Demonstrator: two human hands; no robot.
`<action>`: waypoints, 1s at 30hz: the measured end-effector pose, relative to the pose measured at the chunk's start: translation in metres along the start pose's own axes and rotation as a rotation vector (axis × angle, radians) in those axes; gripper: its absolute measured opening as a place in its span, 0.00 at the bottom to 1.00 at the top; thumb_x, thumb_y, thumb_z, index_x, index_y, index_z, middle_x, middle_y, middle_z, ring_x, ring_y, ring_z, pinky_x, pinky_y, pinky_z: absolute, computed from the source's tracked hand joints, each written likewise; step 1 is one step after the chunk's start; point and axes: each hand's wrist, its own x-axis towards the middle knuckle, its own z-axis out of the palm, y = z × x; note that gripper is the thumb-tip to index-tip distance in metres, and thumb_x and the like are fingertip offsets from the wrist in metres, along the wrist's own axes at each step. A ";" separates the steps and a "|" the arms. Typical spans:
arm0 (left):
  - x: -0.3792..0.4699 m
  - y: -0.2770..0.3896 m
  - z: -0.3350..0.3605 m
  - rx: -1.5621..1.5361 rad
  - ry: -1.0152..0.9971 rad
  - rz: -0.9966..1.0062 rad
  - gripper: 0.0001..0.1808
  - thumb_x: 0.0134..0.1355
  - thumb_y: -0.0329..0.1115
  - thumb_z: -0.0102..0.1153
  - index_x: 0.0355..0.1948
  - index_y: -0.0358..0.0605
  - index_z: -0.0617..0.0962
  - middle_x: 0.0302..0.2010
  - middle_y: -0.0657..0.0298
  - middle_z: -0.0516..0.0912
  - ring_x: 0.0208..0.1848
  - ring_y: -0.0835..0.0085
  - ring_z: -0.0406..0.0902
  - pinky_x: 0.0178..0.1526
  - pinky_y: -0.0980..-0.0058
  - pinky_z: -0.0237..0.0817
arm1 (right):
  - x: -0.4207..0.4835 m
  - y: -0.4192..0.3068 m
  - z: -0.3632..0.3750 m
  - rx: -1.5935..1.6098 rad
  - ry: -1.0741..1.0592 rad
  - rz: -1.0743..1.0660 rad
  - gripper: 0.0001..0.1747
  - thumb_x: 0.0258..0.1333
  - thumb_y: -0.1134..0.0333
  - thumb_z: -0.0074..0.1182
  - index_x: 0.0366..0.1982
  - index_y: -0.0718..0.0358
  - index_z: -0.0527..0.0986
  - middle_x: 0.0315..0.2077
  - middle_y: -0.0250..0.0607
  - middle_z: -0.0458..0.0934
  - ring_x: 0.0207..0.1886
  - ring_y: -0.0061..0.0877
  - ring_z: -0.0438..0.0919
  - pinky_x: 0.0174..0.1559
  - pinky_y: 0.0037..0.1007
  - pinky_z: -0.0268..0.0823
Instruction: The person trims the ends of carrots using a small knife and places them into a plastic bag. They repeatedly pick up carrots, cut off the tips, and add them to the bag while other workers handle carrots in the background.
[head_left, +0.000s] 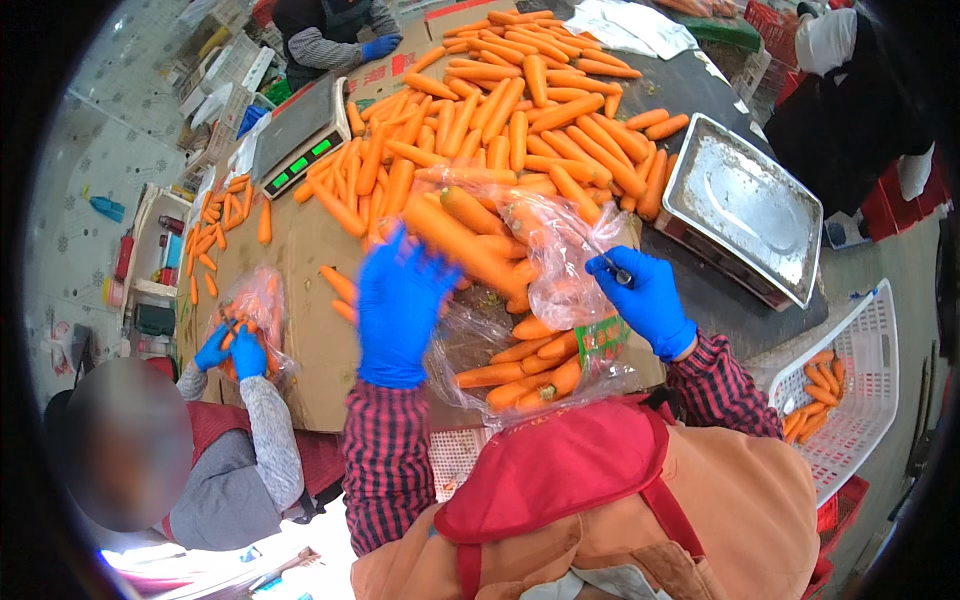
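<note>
My left hand (401, 311), in a blue glove and blurred, is at the lower left side of a large carrot (472, 247). The carrot is blurred too, and whether my fingers grip it cannot be told. My right hand (645, 296), also gloved in blue, is closed around a small knife-like tool (621, 276) with a metal butt; its thin shaft points up and left. Beside that hand a clear plastic bag (566, 289) lies crumpled over carrots. Close to my apron, another clear bag (600, 375) with a green printed patch holds several carrots (525, 375).
A big carrot pile (510, 112) covers the far table. A digital scale (300, 139) stands left, a metal-topped scale (742, 202) right. At left, a co-worker's gloved hands (236, 351) work at a bag of carrots. A white basket (847, 390) with carrots is at right.
</note>
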 end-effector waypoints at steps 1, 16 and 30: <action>0.004 0.010 0.021 0.052 -0.126 0.124 0.27 0.68 0.41 0.49 0.65 0.41 0.65 0.62 0.53 0.67 0.64 0.60 0.66 0.67 0.55 0.57 | -0.002 0.000 -0.003 0.024 0.020 0.019 0.06 0.54 0.72 0.60 0.35 0.63 0.80 0.25 0.44 0.79 0.22 0.21 0.73 0.28 0.25 0.66; 0.018 -0.139 -0.054 1.706 -0.497 -0.247 0.19 0.55 0.40 0.59 0.48 0.50 0.77 0.47 0.56 0.81 0.48 0.59 0.78 0.51 0.64 0.69 | -0.018 -0.013 0.025 0.140 -0.081 0.002 0.07 0.53 0.70 0.62 0.34 0.64 0.79 0.25 0.44 0.79 0.24 0.24 0.76 0.28 0.26 0.68; -0.016 -0.113 -0.034 1.882 -0.400 -0.408 0.27 0.51 0.48 0.62 0.51 0.50 0.75 0.47 0.49 0.80 0.47 0.49 0.78 0.45 0.58 0.71 | -0.021 -0.005 0.022 0.045 -0.079 -0.033 0.07 0.52 0.69 0.61 0.34 0.64 0.79 0.24 0.46 0.77 0.22 0.29 0.75 0.29 0.28 0.68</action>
